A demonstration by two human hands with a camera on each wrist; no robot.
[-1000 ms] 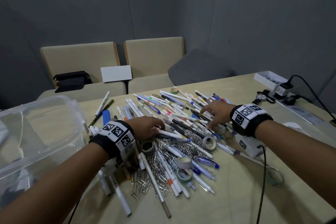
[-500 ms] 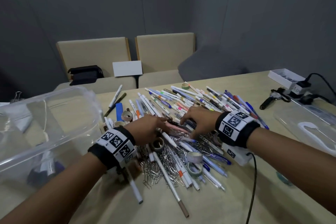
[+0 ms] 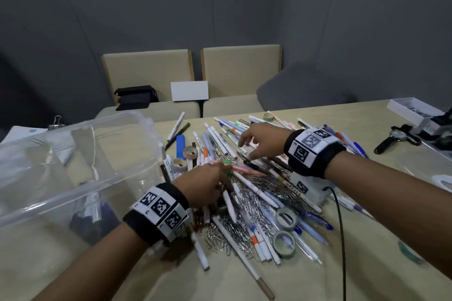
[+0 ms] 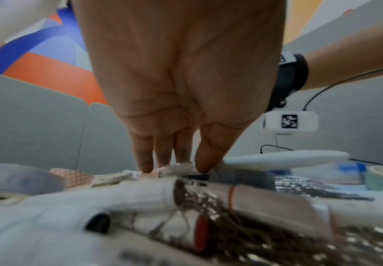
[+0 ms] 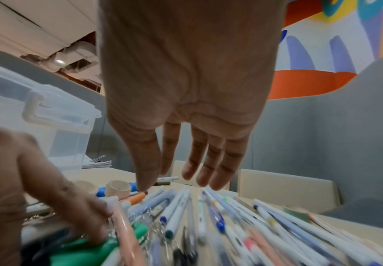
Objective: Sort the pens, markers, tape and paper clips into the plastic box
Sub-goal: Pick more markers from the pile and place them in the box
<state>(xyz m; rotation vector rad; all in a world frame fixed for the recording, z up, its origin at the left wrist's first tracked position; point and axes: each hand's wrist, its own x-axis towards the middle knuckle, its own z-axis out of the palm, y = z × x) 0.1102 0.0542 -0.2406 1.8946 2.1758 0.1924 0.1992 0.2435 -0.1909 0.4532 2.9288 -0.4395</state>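
Observation:
A heap of pens and markers [image 3: 220,139] lies mid-table over a layer of paper clips [image 3: 244,225], with tape rolls [image 3: 286,217] near the front. The clear plastic box [image 3: 80,127] stands at the left, holding a few dark markers. My left hand [image 3: 226,170] reaches down into the heap beside a pink pen [image 3: 247,170]. In the left wrist view the left hand [image 4: 174,167] pinches a white pen [image 4: 179,166] between thumb and fingertips. My right hand [image 3: 247,146] hovers just above the pens, fingers spread and holding nothing. The right wrist view shows the right hand [image 5: 181,180] the same way.
Two beige chairs [image 3: 239,68] stand behind the table, one with a black pouch [image 3: 135,96] and a white card [image 3: 189,90]. A white tray [image 3: 413,111] and black gear sit at the far right. Clipped papers [image 3: 27,131] lie behind the box. A black cable [image 3: 341,227] trails from my right wrist.
My right hand has moved left across the heap and lifted off the pens, fingers now spread. The left hand has stayed at the heap's left side.

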